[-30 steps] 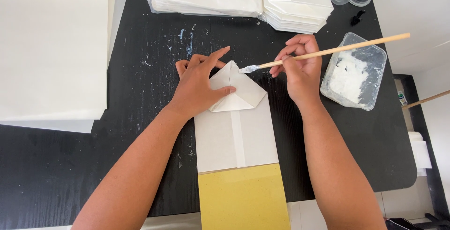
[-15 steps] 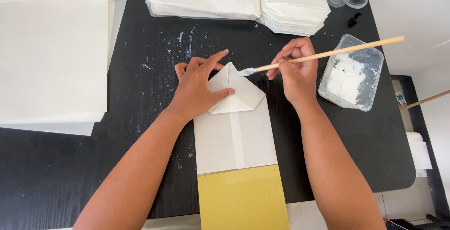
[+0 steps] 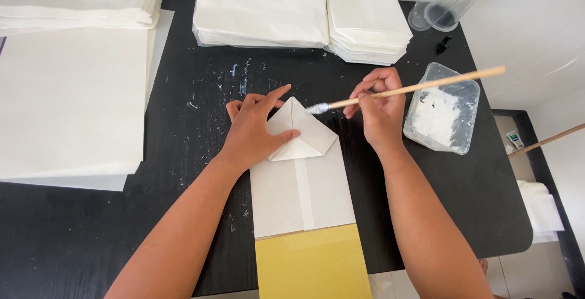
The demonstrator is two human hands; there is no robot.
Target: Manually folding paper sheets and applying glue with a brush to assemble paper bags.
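A: Paper bag [image 3: 301, 189] lies flat at the table's [image 3: 122, 232] middle, its folded pointed flap at 12 o'clock, a yellow sheet [image 3: 312, 265] at 6 o'clock.

B: And the hands?

A: Left hand [image 3: 256, 130] is spread open, pressing the flap. Right hand [image 3: 379, 111] has its grip closed around a wooden brush [image 3: 414, 87], bristles touching the flap's tip. A glue tub [image 3: 443, 116] sits at 3 o'clock.

Bright, even daylight; the white paper stacks [image 3: 262, 16] above the black counter [image 3: 122, 226] verge on overexposure; shadows beneath the forearms are soft and faint; focus stays sharp throughout; straight lines bow slightly toward the frame corners.
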